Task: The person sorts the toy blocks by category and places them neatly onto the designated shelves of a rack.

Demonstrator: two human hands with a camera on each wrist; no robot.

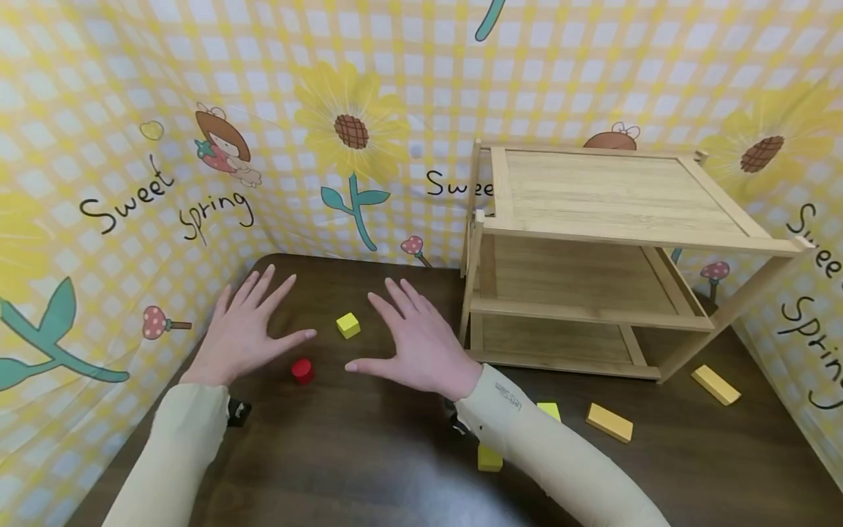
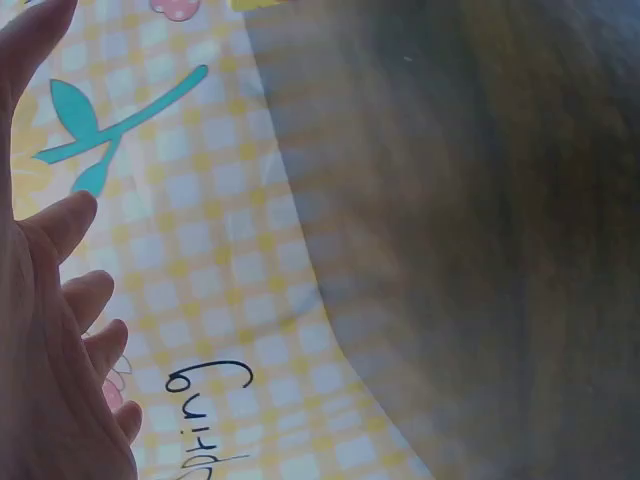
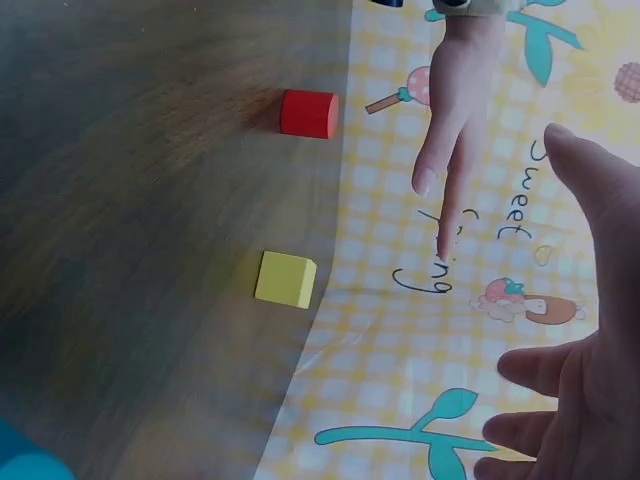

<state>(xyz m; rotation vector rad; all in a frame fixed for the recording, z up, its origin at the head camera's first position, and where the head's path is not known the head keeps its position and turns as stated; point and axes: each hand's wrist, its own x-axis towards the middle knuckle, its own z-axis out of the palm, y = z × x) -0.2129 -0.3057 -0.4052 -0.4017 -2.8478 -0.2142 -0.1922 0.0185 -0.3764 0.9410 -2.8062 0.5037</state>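
Both hands hover over the dark table with fingers spread, holding nothing. In the head view the left hand [image 1: 245, 333] is on the left, its thumb pointing toward a red cylinder [image 1: 303, 371] that stands near it. My right hand [image 1: 421, 344] is near the middle, thumb pointing left. A yellow cube [image 1: 348, 326] lies on the table between the two hands, slightly farther back. The right wrist view shows the red cylinder [image 3: 309, 114] and yellow cube [image 3: 286, 279], apart from each other. In the left wrist view, the left fingers [image 2: 65, 225] touch nothing.
A wooden shelf rack [image 1: 593, 307] with three levels stands at the back right. Before it lie two flat tan blocks, one nearer [image 1: 609, 422], one farther right [image 1: 716, 385]. Two yellow blocks [image 1: 490, 458] are partly behind the right sleeve. A checked cloth [image 1: 276, 146] surrounds the table.
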